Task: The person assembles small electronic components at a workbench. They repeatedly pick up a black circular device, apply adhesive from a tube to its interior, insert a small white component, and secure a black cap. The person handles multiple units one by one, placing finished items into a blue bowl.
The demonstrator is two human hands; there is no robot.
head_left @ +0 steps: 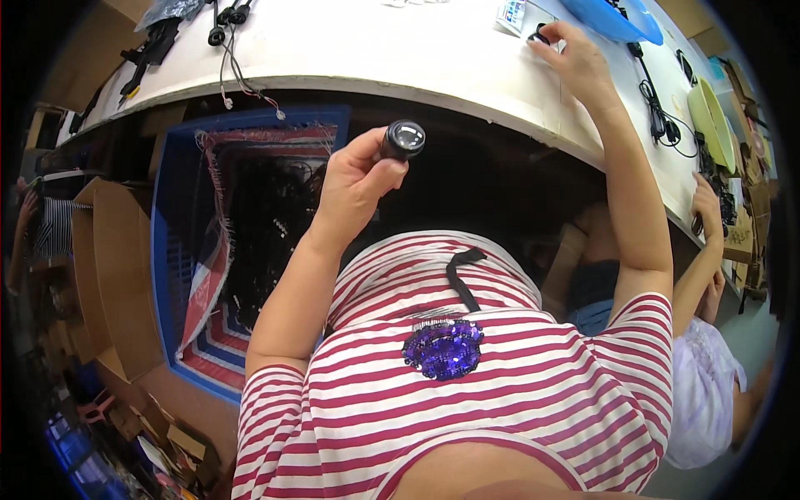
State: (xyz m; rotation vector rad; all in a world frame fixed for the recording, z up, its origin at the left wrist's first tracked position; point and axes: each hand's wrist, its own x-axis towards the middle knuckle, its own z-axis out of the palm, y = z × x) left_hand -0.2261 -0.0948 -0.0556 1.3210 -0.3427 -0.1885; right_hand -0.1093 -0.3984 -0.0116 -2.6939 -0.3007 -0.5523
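Note:
In front of the table edge, my left hand point(352, 187) is closed around a short black cylinder with a clear domed lens point(406, 138), like the head of a small flashlight. The lens faces up. My right hand point(578, 68) reaches over the white table point(367, 50), its thumb and forefinger pinched at a small black round part point(539, 37). The fingers partly cover that part, so its exact kind is unclear. Just beside those fingertips is a small white and blue packet point(511, 15).
A blue basin point(621, 32) stands beyond my right hand; a black cable point(652, 104) and green basin point(710, 125) are farther right. Wired black parts point(225, 33) lie at the left. Below stands a blue crate point(167, 250) with striped lining. A co-worker's hand point(707, 204) is at the right.

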